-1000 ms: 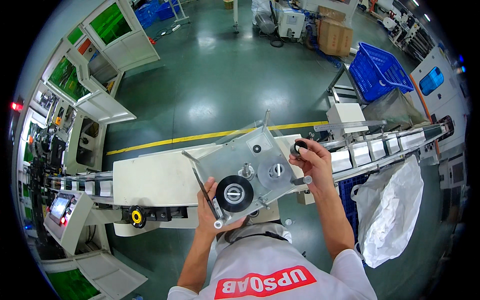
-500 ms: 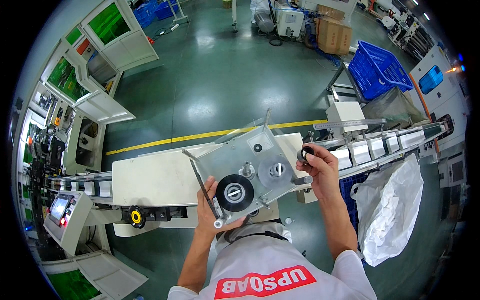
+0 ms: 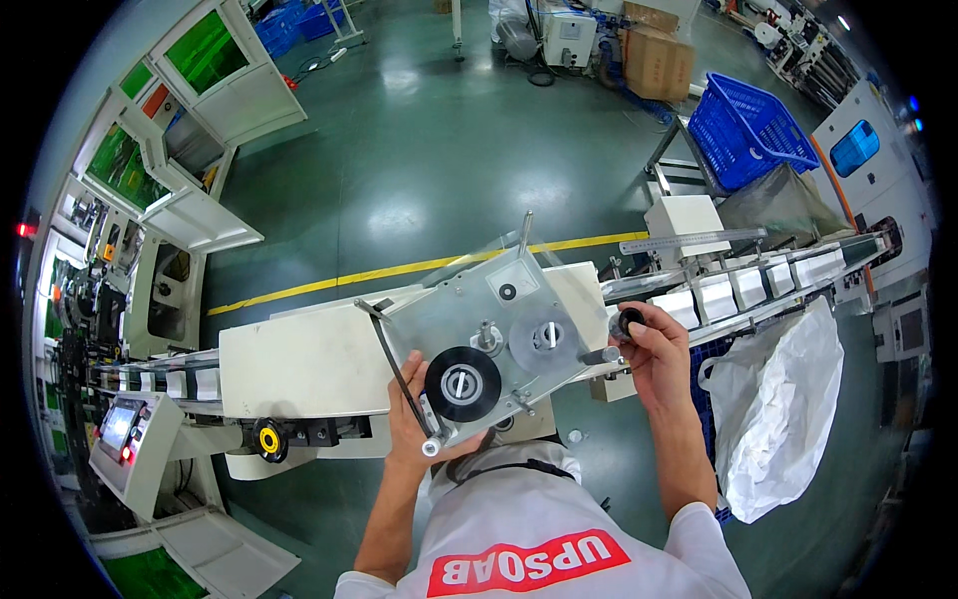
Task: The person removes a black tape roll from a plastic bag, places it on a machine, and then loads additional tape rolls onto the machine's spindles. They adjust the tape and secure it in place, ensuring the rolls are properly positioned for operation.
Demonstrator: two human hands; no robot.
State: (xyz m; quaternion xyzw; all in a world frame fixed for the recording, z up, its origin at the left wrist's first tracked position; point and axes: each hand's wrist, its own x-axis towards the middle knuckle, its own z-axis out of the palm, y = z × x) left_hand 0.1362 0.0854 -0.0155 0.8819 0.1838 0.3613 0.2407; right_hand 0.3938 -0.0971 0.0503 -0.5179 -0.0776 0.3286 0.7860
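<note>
So the person has a grey metal mounting plate (image 3: 489, 334) tilted up in front of the chest, over the white conveyor bench (image 3: 299, 364), probably angled that way so its face with all the hardware points at the eyes. The left hand (image 3: 411, 424) is wrapped around the plate's lower edge at about 7 o'clock, thumb on the front, holding it steady. On the plate there's a black spool (image 3: 463, 383) with a white hub, a grey disc (image 3: 544, 337) at its 2 o'clock, and a thin black rod (image 3: 394, 364) along the left edge. The right hand (image 3: 654, 349) is closed around a small black round knob (image 3: 629, 321) just off the plate's right edge at 3 o'clock, touching or nearly touching the end of a short shaft there, hard to say which. As for containers: a blue plastic crate (image 3: 748, 130) sits at 1 o'clock, contents not visible, a cardboard box (image 3: 659, 62) is beyond it, and a white plastic bag (image 3: 778, 409) hangs off the line at 4 o'clock, can't see inside.
</note>
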